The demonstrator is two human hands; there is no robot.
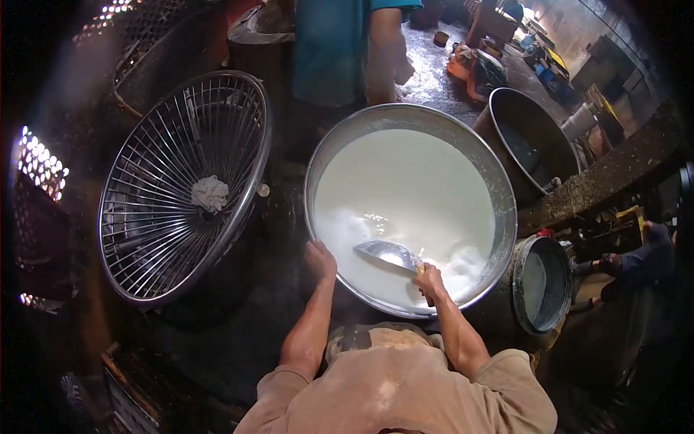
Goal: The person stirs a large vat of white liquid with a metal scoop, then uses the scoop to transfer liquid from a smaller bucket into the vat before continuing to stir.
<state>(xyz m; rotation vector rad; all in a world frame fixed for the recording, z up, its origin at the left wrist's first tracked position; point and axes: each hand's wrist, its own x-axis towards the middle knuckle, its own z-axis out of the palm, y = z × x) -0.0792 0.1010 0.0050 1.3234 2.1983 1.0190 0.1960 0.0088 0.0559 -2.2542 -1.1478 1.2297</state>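
Note:
A large round metal vat [506,210] full of white, milky liquid [405,181] stands in front of me in the head view. My left hand [319,260] grips the vat's rim at the near left, its fingertips partly hidden. In my right hand [429,281], closed round the handle, is a wide metal scoop [390,253]. The scoop's bowl points left and lies at the liquid's surface, near the front of the vat. Pale froth shows on both sides of it.
Left of the vat tilts a big wire basket [144,210] with a white cloth [210,194] in it. On the right stand a tall metal drum [535,137] and a smaller bucket [542,282]. A person in teal [332,50] is beyond the vat; another person [643,253] is at far right.

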